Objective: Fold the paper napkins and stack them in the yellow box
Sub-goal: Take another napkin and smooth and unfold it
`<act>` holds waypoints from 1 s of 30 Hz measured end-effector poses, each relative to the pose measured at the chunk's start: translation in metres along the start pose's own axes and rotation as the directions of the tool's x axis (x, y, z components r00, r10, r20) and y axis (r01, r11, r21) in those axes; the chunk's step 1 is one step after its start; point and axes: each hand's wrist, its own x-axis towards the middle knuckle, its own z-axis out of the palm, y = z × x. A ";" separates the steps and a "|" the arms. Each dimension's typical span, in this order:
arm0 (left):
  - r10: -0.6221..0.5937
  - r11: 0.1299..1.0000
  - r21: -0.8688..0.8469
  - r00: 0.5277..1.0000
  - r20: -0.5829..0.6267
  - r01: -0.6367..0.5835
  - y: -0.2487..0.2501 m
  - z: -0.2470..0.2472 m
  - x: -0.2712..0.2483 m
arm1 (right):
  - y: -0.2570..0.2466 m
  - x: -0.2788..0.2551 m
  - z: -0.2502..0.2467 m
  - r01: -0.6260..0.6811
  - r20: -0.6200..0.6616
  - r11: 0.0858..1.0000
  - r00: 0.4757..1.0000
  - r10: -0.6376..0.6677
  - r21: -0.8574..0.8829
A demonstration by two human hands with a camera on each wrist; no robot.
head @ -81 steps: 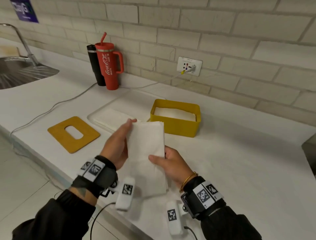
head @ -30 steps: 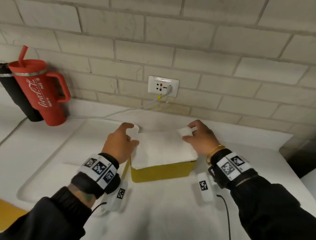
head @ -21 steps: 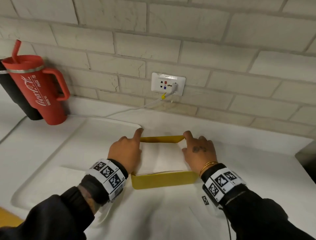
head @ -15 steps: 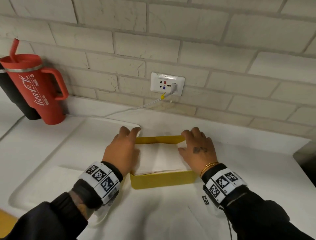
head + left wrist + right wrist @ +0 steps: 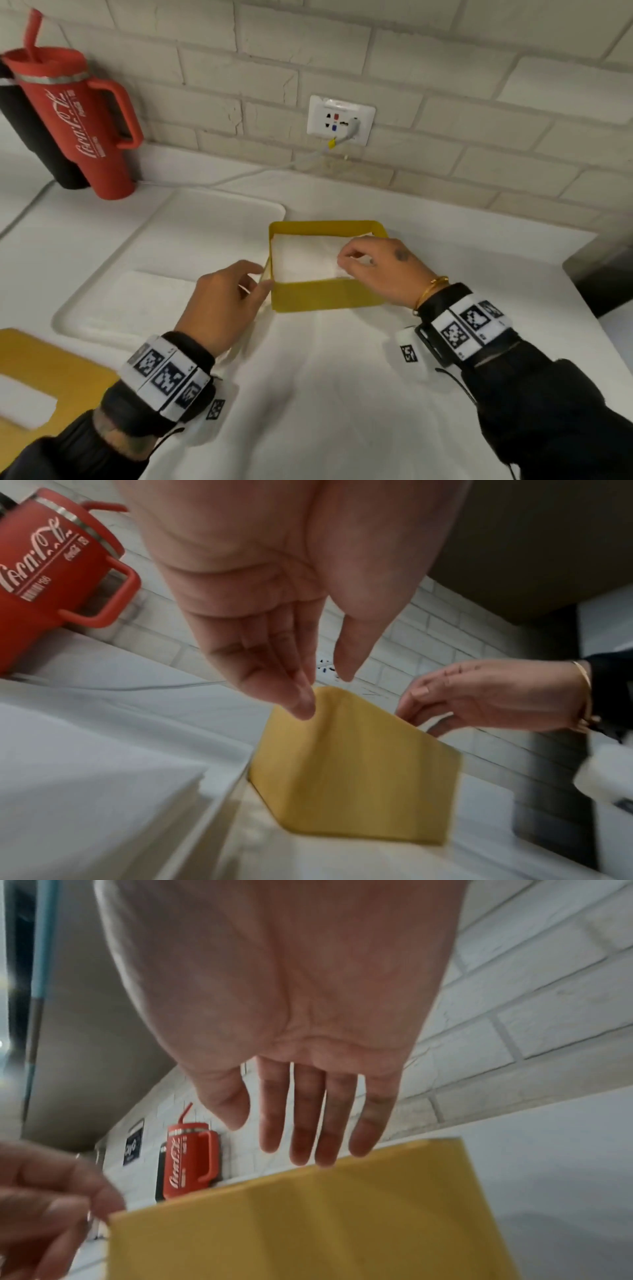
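The yellow box (image 5: 325,296) stands mid-counter with a pile of folded white napkins (image 5: 303,258) inside. My left hand (image 5: 258,275) hovers at the box's front left corner, fingers relaxed and empty; the left wrist view shows its fingertips (image 5: 301,707) just above the box (image 5: 352,777). My right hand (image 5: 344,262) hangs over the right side of the pile. In the right wrist view its fingers (image 5: 304,1139) are straight above the box rim (image 5: 308,1185) and hold nothing. Unfolded napkins (image 5: 154,298) lie on the white tray (image 5: 219,212) to the left.
A red tumbler (image 5: 78,113) and a black bottle (image 5: 30,137) stand at the back left by the brick wall. A cable runs from the wall socket (image 5: 339,120) along the counter. A yellow lid (image 5: 51,370) lies at the near left. A dark object (image 5: 603,274) sits at the right edge.
A second ago both hands held a folded napkin over the box; it now lies inside. The left hand has drawn back to the front corner, and the right hand has moved onto the pile.
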 end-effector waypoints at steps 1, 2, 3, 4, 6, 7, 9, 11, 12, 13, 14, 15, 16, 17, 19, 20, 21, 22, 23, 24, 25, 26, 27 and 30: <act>0.037 0.999 -0.003 0.999 0.009 -0.037 -0.001 0.001 -0.012 | -0.001 -0.014 -0.001 0.021 -0.053 0.999 0.998 -0.019 0.030; 0.072 0.997 -0.016 0.997 0.026 -0.072 -0.002 0.003 -0.024 | 0.000 -0.029 -0.001 0.020 -0.084 0.998 0.996 -0.015 0.053; 0.102 0.994 -0.030 0.993 0.052 -0.101 -0.001 0.006 -0.035 | 0.003 -0.045 0.002 0.000 -0.100 0.998 0.995 0.007 0.065; 0.122 0.992 -0.031 0.989 0.087 -0.120 0.000 0.011 -0.045 | 0.007 -0.060 0.005 -0.029 -0.120 0.998 0.992 0.035 0.053; 0.124 0.992 0.009 0.971 0.205 -0.129 0.005 0.022 -0.058 | 0.023 -0.087 0.016 -0.128 -0.196 0.991 0.973 0.119 -0.038; 0.111 0.991 0.041 0.953 0.283 -0.128 0.008 0.027 -0.063 | 0.031 -0.098 0.022 -0.213 -0.214 0.974 0.958 0.192 -0.081; 0.051 0.983 0.137 0.892 0.449 -0.125 0.017 0.036 -0.071 | 0.041 -0.118 0.032 -0.404 -0.128 0.907 0.912 0.390 -0.118; -0.003 0.943 0.271 0.813 0.582 -0.191 0.027 0.044 -0.078 | 0.046 -0.131 0.043 -0.523 0.003 0.838 0.848 0.530 -0.155; -0.022 0.912 0.334 0.783 0.621 -0.239 0.031 0.047 -0.081 | 0.046 -0.135 0.048 -0.542 0.024 0.821 0.832 0.554 -0.180; -0.043 0.883 0.383 0.766 0.642 -0.271 0.036 0.050 -0.084 | 0.044 -0.137 0.052 -0.545 0.019 0.813 0.828 0.560 -0.205; -0.069 0.865 0.417 0.759 0.648 -0.277 0.038 0.052 -0.086 | 0.041 -0.136 0.054 -0.536 0.010 0.810 0.833 0.554 -0.240; -0.095 0.862 0.433 0.755 0.649 -0.264 0.041 0.053 -0.087 | 0.038 -0.136 0.056 -0.521 0.013 0.809 0.839 0.545 -0.274; -0.117 0.868 0.434 0.751 0.649 -0.240 0.042 0.054 -0.087 | 0.034 -0.135 0.058 -0.510 0.020 0.809 0.842 0.539 -0.291; -0.132 0.879 0.426 0.749 0.650 -0.214 0.043 0.054 -0.087 | 0.031 -0.134 0.059 -0.507 0.025 0.813 0.844 0.536 -0.287; -0.158 0.901 0.402 0.743 0.651 -0.161 0.040 0.052 -0.087 | 0.027 -0.135 0.062 -0.491 0.018 0.831 0.858 0.513 -0.262; -0.168 0.913 0.385 0.740 0.651 -0.132 0.039 0.050 -0.089 | 0.025 -0.137 0.063 -0.479 0.005 0.844 0.869 0.495 -0.242; -0.171 0.925 0.366 0.743 0.647 -0.106 0.036 0.047 -0.091 | 0.022 -0.140 0.064 -0.466 -0.022 0.863 0.882 0.471 -0.193; -0.172 0.934 0.347 0.749 0.640 -0.082 0.033 0.043 -0.093 | 0.019 -0.144 0.063 -0.449 -0.058 0.887 0.894 0.445 -0.109; -0.166 0.946 0.318 0.753 0.636 -0.061 0.029 0.039 -0.096 | 0.015 -0.148 0.061 -0.420 -0.100 0.907 0.903 0.417 -0.008; -0.157 0.957 0.287 0.754 0.638 -0.044 0.026 0.035 -0.098 | 0.009 -0.152 0.058 -0.378 -0.139 0.922 0.912 0.386 0.080; -0.139 0.967 0.252 0.749 0.648 -0.038 0.023 0.030 -0.100 | 0.004 -0.156 0.055 -0.324 -0.180 0.936 0.921 0.345 0.140; -0.110 0.980 0.197 0.742 0.661 -0.030 0.020 0.026 -0.101 | -0.002 -0.160 0.051 -0.267 -0.217 0.948 0.928 0.302 0.174; -0.069 0.994 0.108 0.741 0.668 -0.005 0.020 0.021 -0.103 | -0.009 -0.164 0.047 -0.210 -0.243 0.957 0.936 0.255 0.198; 0.078 0.966 -0.244 0.796 0.600 0.089 0.034 0.008 -0.112 | -0.033 -0.178 0.036 -0.073 -0.260 0.964 0.955 0.141 0.255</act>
